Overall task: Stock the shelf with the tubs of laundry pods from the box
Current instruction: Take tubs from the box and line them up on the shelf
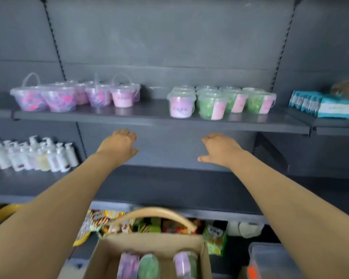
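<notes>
Head view: where are we holding our hands relative to the tubs?
— We are holding the left hand (119, 144) and the right hand (220, 151) out in front of the bay. Both are below the front edge of the shelf (141, 118) and touching nothing. Their fingers are hanging loosely curled, and we are gripping nothing in either.

And where are the tubs sitting?
— We are seeing two lots on that shelf. The purple-and-pink tubs (69, 98) are standing up and to the left of the left hand, some with clear looped handles. The green tubs (230, 101) are sitting above the right hand, with one pink tub (180, 106) at the front left of that cluster. A bare stretch of shelf is lying between the two groups, above the gap between our hands.

Are we seeing anything in the box?
— Yes. The cardboard box (149, 243) is sitting low between our forearms. We are making out three tubs in the box (148, 265), all blurred: pinkish, green, pinkish.

Are we reading any labels?
— We are not. Pink labels are showing on the green tubs and dark marks on the pink tub, but the writing is too soft to read. The same goes for the blue-and-white packets (320, 104) on the shelf to the right and the white pump bottles (32, 156) at lower left.
</notes>
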Demonstrator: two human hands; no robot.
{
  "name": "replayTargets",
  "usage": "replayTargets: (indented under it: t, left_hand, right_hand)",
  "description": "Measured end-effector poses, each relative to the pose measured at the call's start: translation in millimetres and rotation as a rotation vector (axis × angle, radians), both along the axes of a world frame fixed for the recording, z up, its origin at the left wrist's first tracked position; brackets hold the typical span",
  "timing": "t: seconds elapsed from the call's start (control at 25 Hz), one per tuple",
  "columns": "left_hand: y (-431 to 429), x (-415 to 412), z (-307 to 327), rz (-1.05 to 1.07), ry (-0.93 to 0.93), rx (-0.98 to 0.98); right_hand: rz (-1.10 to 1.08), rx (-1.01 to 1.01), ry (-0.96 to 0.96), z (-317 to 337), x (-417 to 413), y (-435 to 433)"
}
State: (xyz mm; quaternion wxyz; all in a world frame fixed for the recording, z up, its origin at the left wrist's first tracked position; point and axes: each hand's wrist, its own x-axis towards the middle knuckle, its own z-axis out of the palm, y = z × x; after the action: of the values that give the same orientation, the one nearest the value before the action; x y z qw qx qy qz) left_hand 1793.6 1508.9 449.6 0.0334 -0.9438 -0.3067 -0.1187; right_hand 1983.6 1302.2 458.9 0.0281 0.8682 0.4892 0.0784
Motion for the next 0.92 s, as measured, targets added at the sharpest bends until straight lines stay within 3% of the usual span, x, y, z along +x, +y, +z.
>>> replayTargets:
  t: [0.28, 0.56, 0.92]
  left_hand:
    - [-52, -105, -99, 0.055, 0.166, -0.121]
    - [-34, -134, -227, 0.034, 0.242, -0.324]
    - [22, -150, -371, -0.030, 0.357, -0.744]
  right_hand:
    - [0.029, -0.046, 0.261, -103, -90, -34]
    - [0.027, -0.270, 0.365, -240, -138, -20]
    - [-0.533, -0.325, 0.728, -381, -152, 9]
